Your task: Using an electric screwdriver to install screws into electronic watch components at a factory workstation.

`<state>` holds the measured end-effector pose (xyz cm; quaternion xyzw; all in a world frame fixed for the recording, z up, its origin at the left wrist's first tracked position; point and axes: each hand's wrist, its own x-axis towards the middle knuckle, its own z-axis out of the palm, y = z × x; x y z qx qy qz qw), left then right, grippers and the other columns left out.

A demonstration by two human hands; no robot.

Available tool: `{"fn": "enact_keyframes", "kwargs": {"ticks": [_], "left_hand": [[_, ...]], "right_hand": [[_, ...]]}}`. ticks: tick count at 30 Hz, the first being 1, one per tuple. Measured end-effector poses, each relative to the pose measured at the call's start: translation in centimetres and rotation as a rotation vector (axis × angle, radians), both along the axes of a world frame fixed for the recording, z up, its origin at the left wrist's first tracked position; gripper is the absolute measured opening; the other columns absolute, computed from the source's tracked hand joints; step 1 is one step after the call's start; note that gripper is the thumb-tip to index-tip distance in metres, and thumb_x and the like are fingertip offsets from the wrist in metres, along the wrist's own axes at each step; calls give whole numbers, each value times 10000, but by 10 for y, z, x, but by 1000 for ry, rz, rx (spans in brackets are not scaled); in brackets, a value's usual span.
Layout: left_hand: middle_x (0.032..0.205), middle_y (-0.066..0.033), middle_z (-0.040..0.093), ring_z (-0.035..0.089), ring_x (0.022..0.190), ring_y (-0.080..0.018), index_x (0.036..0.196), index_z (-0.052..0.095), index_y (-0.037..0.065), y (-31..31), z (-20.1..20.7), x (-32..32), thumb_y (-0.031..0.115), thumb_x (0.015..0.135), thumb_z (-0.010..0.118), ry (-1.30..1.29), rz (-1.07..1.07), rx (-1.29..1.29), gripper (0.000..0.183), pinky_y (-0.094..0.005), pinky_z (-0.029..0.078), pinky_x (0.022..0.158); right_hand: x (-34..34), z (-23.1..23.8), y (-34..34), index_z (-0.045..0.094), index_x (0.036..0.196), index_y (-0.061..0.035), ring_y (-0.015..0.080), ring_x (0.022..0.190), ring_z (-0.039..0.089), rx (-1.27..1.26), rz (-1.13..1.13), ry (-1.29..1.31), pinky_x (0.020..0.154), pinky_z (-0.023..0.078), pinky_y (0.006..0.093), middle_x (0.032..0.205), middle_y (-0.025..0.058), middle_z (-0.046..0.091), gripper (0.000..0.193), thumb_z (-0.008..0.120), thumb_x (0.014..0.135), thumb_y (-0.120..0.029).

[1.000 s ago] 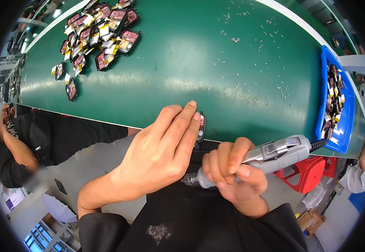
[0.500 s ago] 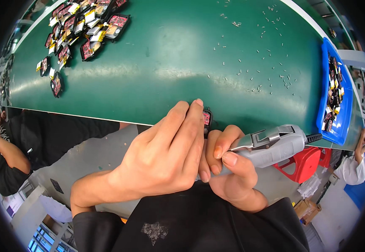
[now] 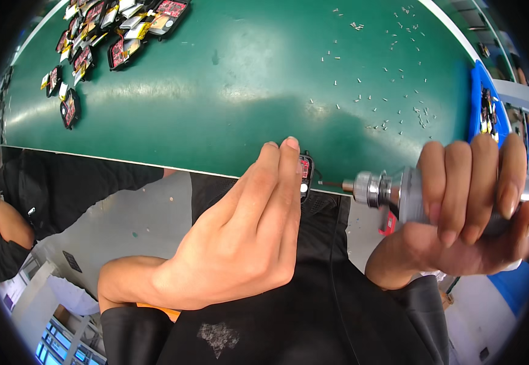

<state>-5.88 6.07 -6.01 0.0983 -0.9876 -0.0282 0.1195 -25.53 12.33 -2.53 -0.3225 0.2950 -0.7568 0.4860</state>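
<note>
At the table's near edge, my left hand lies over a small black plastic casing with a red circuit board, its fingers together along the casing's left side. Much of the casing is hidden beneath that hand. My right hand wraps around a grey electric screwdriver with a metal collar. Its thin bit points left at the casing, a short gap away. A small silvery piece shows at the bit's tip, too small to name for certain.
Several similar casings with boards and silver-yellow battery packs are heaped at the far left of the green table. Small screws lie scattered at the far right. A blue bin of casings stands at the right edge. Another person's arm shows left.
My right hand has moved right, away from my left hand, and now wraps around the screwdriver's body. The bit has come into sight. My left hand stays at the casing; the view has shifted slightly.
</note>
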Motion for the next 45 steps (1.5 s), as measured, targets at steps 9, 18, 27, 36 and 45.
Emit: {"fn": "enact_keyframes", "kwargs": {"ticks": [9, 18, 27, 36, 45], "left_hand": [[1026, -256, 640, 638, 891, -330, 917, 625, -166, 0, -11, -2, -78, 682, 660, 117, 40, -14, 253, -340, 564, 719], [1016, -248, 643, 637, 868, -322, 906, 626, -165, -2, -15, -1, -92, 728, 616, 152, 35, -3, 193, -334, 564, 681], [1016, -258, 636, 626, 854, -332, 899, 615, -172, -4, -21, 0, -80, 733, 615, 246, 21, 39, 189, -346, 565, 660], [1062, -283, 600, 602, 906, -371, 982, 586, -184, -5, -21, 4, -5, 687, 640, 264, -5, 84, 349, -387, 553, 707], [1116, -238, 605, 600, 1009, -341, 1037, 600, -138, -10, -8, 16, 22, 689, 671, 205, -39, 121, 390, -404, 522, 868]], "right_hand": [[0, -13, -15, 457, 813, -106, 72, 428, 393, 48, 17, 43, 519, 312, 235, 542, -28, 417, 179, 533, 879, -255], [-11, -16, -23, 437, 847, -111, 76, 440, 405, 18, 140, 81, 554, 339, 235, 564, -22, 436, 175, 491, 899, -269], [-10, -9, -29, 429, 833, -118, 77, 460, 427, 16, 341, 229, 556, 349, 239, 594, -18, 449, 226, 501, 928, -310], [-2, -7, -34, 443, 831, -88, 92, 442, 373, -36, 405, 326, 528, 337, 256, 604, -2, 455, 233, 503, 946, -281], [5, -4, -32, 464, 814, -50, 104, 399, 393, -121, 281, 105, 460, 358, 274, 536, 1, 431, 202, 568, 874, -213]]}}
